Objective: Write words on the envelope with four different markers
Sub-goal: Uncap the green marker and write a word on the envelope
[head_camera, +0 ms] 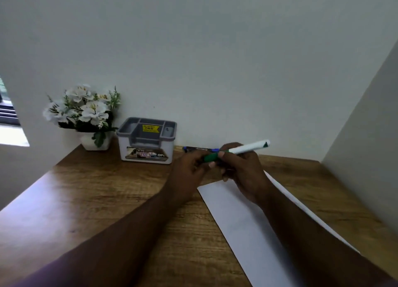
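Observation:
A white marker with a green cap (pixel 243 149) is held level above the far end of a long white envelope (pixel 247 226) that lies slantwise on the wooden desk (pixel 97 200). My right hand (pixel 243 170) grips the marker's white barrel. My left hand (pixel 189 168) pinches the green cap (pixel 211 157) at the marker's left end. Behind my hands, other markers (pixel 198 149) lie against the wall; one looks dark and one blue, partly hidden by my fingers. The envelope shows no writing where it is visible.
A grey-lidded white organizer box (pixel 147 140) stands at the back of the desk, with a white pot of white flowers (pixel 86 114) to its left. A wall runs along the back, and a white panel (pixel 366 125) closes the right side.

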